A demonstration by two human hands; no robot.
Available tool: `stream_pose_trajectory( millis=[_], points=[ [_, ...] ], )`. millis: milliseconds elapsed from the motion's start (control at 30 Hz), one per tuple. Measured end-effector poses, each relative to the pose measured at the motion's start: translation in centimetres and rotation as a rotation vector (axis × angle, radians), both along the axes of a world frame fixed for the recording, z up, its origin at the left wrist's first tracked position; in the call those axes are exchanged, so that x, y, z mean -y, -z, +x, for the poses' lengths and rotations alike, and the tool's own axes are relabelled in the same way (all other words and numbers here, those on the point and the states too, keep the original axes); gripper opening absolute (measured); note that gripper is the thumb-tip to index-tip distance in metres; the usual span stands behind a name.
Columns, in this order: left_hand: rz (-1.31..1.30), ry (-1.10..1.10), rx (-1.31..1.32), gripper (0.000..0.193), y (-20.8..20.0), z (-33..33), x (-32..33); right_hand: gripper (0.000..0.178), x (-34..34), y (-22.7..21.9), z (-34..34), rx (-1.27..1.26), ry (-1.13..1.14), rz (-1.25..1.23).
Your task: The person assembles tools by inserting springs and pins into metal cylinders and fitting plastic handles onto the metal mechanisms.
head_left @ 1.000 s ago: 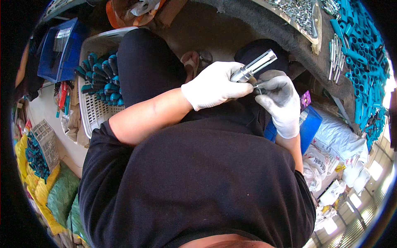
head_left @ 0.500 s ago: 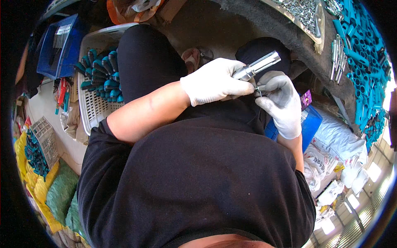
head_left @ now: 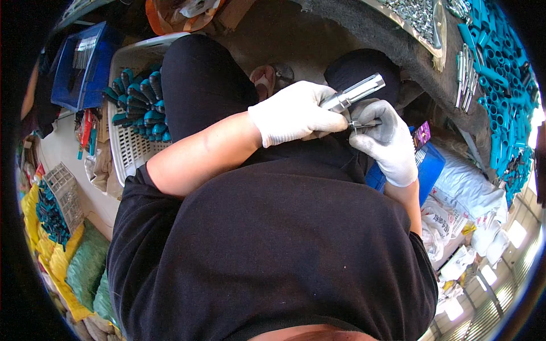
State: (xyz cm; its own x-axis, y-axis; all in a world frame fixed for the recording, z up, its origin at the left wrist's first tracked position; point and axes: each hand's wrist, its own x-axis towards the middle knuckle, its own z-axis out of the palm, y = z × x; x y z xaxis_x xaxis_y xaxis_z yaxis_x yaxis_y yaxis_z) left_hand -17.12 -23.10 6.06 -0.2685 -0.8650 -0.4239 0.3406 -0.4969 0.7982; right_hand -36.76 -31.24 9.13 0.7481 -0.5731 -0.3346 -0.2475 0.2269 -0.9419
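Wearing a white glove, my left hand [head_left: 301, 111] is closed around a shiny metal cylinder with a slotted end [head_left: 358, 92], which points up and to the right. My right hand [head_left: 389, 142], in a white glove with grey fingers, pinches a thin metal pin [head_left: 367, 123] at the cylinder's lower end, close to my left fingertips. Whether the pin sits inside the cylinder is hidden by the fingers. Both hands are together above my lap, in front of my right knee.
A white basket [head_left: 120, 150] with teal-and-black handles [head_left: 139, 102] stands left of my leg. Beyond it is a blue bin [head_left: 77, 68]. On the right bench lie teal tubes [head_left: 500, 62], metal rods [head_left: 466, 79] and a tray of small metal parts [head_left: 441, 34]. Another blue bin [head_left: 432, 170] stands beside my right forearm.
My right fingers have shifted slightly around the pin, and more of its length shows. My left hand and the cylinder have hardly moved.
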Motion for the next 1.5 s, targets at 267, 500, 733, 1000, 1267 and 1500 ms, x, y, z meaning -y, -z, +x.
stream_pose_trajectory(
  millis=[267,500,733,1000,1267,1500],
  points=[
    [0.009,0.0,-0.002,0.017,0.1,-0.1,0.1,0.031,0.1,0.2,-0.2,-0.059,-0.007,-0.015],
    [0.057,0.012,-0.015,0.016,-0.1,0.0,0.1,0.029,0.0,0.4,-0.2,-0.034,0.008,0.054],
    [0.015,0.007,0.041,0.016,0.1,-0.2,0.1,0.034,-0.3,0.6,-0.2,0.035,-0.003,-0.011],
    [0.034,-0.008,-0.064,0.023,-0.1,-0.4,-0.1,0.04,-0.1,1.2,-0.5,0.11,-0.061,-0.392],
    [0.11,0.007,-0.373,0.021,1.4,-0.7,-0.3,0.039,0.4,1.0,-0.4,0.107,-0.134,-0.543],
    [0.046,-0.131,-0.261,0.024,0.3,-1.5,-0.3,0.053,-0.6,2.1,-0.2,0.118,0.129,-0.266]
  ],
)
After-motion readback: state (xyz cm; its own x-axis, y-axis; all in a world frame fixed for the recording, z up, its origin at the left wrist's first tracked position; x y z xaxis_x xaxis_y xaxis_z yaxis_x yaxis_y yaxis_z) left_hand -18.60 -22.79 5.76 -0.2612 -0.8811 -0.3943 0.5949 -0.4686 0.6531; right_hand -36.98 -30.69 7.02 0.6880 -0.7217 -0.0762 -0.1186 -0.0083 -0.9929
